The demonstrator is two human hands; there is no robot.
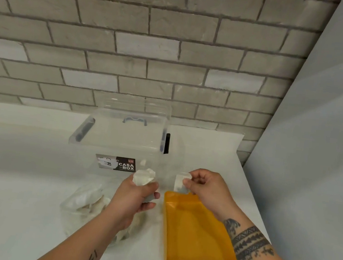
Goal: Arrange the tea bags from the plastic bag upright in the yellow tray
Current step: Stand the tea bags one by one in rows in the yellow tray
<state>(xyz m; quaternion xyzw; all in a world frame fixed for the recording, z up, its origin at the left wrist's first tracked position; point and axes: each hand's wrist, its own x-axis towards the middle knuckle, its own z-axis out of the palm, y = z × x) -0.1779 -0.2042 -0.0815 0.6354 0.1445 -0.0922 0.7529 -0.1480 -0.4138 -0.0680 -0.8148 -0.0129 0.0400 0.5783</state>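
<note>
You are working at a white bench that is running up against a grey brick wall, with one pale panel closing off the right side. One clear box is standing at the back of the bench, wearing a single dark label that reads CASA BOX.

One plastic bag is lying on the near left, partly under your left forearm, and several tea bags are showing through it; they are too jumbled to count. One yellow tray is lying on the near right, just beside the plastic bag, with its long side running away from you.

Your left hand is curling round a small bunch of tea bags, held up above the plastic bag; how many are in that bunch you cannot tell. Your right hand is pinching one tea bag by its top corner between thumb and fingertips, and it is hanging upright over the tray's far end. Whether it is touching the tray cannot be told.
</note>
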